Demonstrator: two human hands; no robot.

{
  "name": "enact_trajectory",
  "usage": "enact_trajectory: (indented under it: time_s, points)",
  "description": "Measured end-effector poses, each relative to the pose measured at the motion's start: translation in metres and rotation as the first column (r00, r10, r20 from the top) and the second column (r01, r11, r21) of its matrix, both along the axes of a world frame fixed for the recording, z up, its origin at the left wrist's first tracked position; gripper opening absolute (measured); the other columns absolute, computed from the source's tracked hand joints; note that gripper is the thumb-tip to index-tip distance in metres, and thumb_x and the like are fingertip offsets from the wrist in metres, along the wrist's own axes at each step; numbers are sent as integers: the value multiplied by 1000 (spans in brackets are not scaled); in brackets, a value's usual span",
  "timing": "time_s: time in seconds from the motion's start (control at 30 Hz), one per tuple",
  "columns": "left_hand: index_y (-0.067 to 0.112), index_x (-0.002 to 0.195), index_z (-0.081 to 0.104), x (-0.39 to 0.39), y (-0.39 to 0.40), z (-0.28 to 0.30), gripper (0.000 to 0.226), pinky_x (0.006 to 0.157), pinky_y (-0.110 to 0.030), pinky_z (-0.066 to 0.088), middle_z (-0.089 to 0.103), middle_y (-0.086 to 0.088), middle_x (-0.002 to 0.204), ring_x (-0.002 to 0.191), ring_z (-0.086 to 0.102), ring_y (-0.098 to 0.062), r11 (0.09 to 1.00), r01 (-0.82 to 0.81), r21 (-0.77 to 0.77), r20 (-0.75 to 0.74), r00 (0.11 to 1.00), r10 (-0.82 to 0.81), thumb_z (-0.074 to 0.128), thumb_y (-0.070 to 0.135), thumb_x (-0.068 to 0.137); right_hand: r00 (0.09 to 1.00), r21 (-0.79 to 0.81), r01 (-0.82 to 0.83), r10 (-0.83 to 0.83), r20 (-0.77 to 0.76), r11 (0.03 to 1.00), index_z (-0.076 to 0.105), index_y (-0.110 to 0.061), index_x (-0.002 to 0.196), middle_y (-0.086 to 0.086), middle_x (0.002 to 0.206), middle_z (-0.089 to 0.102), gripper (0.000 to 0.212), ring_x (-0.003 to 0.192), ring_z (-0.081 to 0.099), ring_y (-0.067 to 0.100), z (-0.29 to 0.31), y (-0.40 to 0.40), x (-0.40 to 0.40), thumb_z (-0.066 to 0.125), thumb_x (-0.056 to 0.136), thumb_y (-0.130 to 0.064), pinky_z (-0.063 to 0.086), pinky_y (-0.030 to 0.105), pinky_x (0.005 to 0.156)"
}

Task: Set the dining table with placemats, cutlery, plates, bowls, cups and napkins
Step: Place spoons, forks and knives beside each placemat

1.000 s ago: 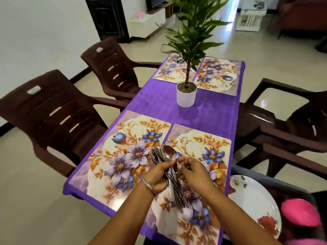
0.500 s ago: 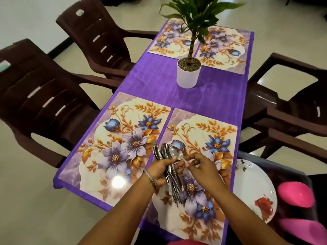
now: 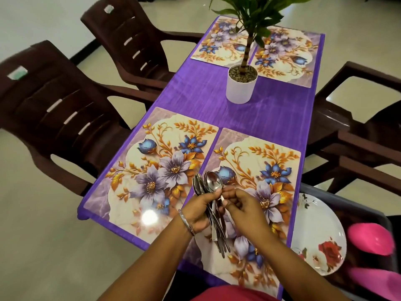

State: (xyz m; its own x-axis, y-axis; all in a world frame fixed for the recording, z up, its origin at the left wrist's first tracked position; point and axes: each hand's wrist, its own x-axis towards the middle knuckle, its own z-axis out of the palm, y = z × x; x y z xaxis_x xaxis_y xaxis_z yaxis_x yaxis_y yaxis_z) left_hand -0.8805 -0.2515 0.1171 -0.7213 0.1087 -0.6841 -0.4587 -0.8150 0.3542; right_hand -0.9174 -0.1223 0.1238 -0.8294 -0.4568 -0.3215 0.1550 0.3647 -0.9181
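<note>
My left hand (image 3: 200, 211) grips a bundle of steel cutlery (image 3: 214, 224), spoon bowls fanned out above the fingers and handles hanging below. My right hand (image 3: 243, 208) pinches the neck of the top spoon (image 3: 212, 181) in that bundle. Both hands hover over the seam between the near left placemat (image 3: 152, 170) and the near right placemat (image 3: 267, 177), each printed with purple and blue flowers. Two more floral placemats (image 3: 219, 40) lie at the far end of the purple table (image 3: 217, 101).
A white pot with a green plant (image 3: 241, 85) stands mid-table. Dark brown plastic chairs (image 3: 56, 118) line both sides. At the right, a dark tray (image 3: 347, 203) holds a white rose-printed plate (image 3: 319, 237) and pink bowls (image 3: 371, 237).
The camera has tilted down and closer. My right hand has slid onto the top spoon's neck while the left keeps the bundle in place.
</note>
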Motion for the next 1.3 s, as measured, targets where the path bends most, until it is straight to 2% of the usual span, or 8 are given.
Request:
enact_trajectory:
  time_s: [0.2, 0.37, 0.53, 0.73, 0.87, 1.03, 1.13, 1.3]
  points:
    - [8, 83, 77, 5, -11, 18, 27, 54, -24, 56, 71, -6, 82, 63, 66, -14, 1000, -13, -22, -67, 998, 11, 52, 17, 88, 996, -11, -25, 24, -83, 1000, 71, -29, 80, 6, 105, 64, 22, 84, 69, 13, 16, -2, -17, 69, 84, -7, 56, 27, 78]
    - [3, 91, 76, 0, -22, 24, 35, 59, -26, 58, 74, -7, 95, 67, 70, -13, 999, -53, 9, -60, 997, 53, 45, 19, 96, 999, -78, -9, 5, -50, 997, 63, -15, 88, 7, 98, 67, 12, 71, 70, 24, 26, -15, -11, 66, 86, -4, 59, 39, 71]
    - [2, 97, 72, -2, -27, 32, 33, 70, -33, 60, 72, -11, 101, 89, 71, -22, 997, -67, -29, -87, 994, 65, 44, 18, 98, 984, 32, -143, 146, -103, 989, 53, -18, 101, -2, 93, 60, 26, 76, 62, 13, 32, -21, -9, 63, 86, -1, 49, 13, 60]
    - [7, 90, 70, -9, -26, 26, 26, 60, -32, 58, 73, -7, 94, 79, 72, -14, 991, -20, -132, 56, 998, 28, 46, 11, 99, 970, 179, -194, 215, -111, 965, 57, -34, 95, -8, 91, 63, 40, 86, 62, 16, 22, -11, -34, 53, 87, 5, 53, 26, 69]
    - [5, 94, 63, -20, -18, 18, 20, 52, -27, 58, 72, -7, 82, 75, 70, -15, 991, 33, -131, 138, 990, -15, 44, 9, 99, 958, 272, -157, 214, -191, 949, 65, -19, 96, -9, 83, 62, 24, 74, 59, 9, 14, 0, -47, 57, 87, 2, 42, 7, 56]
    - [6, 95, 60, -39, -9, 7, 14, 44, -21, 50, 71, -3, 68, 43, 60, -8, 982, 68, -176, 157, 987, -40, 49, 12, 98, 948, 370, -14, 130, -291, 929, 70, -17, 98, 1, 83, 69, 28, 68, 61, 19, 8, 16, -65, 54, 85, 1, 46, 24, 60]
    - [6, 98, 59, -49, -10, -4, 15, 38, -18, 44, 75, -1, 81, 37, 48, -5, 981, 53, -189, 137, 990, -27, 45, 11, 99, 946, 351, 122, -1, -325, 928, 70, -14, 100, 5, 89, 69, 17, 80, 61, 17, 0, 35, -82, 62, 87, -7, 43, 24, 68]
    - [7, 112, 55, -63, -19, -20, 19, 35, -15, 38, 69, 4, 62, 33, 38, -3, 977, 18, -211, 152, 988, 14, 41, 16, 101, 934, 380, 189, -47, -353, 905, 71, -9, 99, 8, 92, 68, 15, 87, 63, 22, -20, 69, -112, 65, 86, -6, 41, 25, 71]
